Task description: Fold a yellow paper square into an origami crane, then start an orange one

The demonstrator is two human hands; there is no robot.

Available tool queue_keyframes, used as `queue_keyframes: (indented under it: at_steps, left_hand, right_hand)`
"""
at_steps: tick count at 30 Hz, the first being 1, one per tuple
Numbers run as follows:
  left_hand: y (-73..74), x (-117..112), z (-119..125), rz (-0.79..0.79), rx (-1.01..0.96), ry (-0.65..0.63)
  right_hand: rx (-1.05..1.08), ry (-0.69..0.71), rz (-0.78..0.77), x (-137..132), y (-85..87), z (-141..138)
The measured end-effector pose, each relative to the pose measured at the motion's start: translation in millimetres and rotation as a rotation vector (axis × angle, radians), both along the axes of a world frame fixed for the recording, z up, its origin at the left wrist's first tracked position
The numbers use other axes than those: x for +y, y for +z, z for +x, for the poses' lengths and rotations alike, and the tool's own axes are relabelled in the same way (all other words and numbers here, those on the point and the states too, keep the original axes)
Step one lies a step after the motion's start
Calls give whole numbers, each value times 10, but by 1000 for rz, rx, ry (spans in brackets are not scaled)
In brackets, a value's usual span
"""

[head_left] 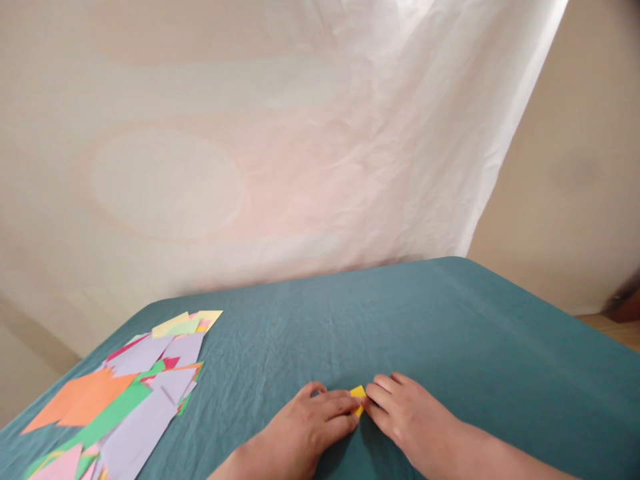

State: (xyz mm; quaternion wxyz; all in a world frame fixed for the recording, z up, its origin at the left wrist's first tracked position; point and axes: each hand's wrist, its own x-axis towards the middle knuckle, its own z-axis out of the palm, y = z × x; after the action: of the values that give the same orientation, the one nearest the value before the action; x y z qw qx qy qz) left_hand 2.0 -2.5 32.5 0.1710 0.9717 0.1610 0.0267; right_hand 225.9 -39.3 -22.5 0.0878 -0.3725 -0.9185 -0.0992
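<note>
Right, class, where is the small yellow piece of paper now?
In the head view, the small yellow piece of paper is low, just right of centre, between the bare left hand and bare right hand, over the teal tablecloth.

Site appeared to be an indoor room, perhaps in a home; type unconfirmed. Indicators were a cloth-covered bench, a pale hanging sheet, a beige wall and wood-toned flooring.
</note>
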Motion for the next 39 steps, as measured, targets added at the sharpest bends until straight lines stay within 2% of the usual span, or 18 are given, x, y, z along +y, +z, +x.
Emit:
queue_keyframes:
  at_steps: [6,10,16,25,31,39]
  left_hand:
    - [12,0,-15,-25,12,-2]
    - [19,-6,-19,-26,43,-2]
    - [48,-3,-20,-45,29,-7]
    - [47,56,-45,-100,-9,0]
    - [31,76,-72,-114,-22,0]
    - [-11,68,-103,-122,6,22]
  right_hand:
    - [-53,40,64,-19,-113,-78]
    - [-36,66,81,-31,-123,-112]
    - [-6,134,87,-47,-48,-158]
    - [29,148,24,-55,99,-148]
    - [109,82,-95,-93,191,-141]
    - [112,-18,-96,-61,67,-58]
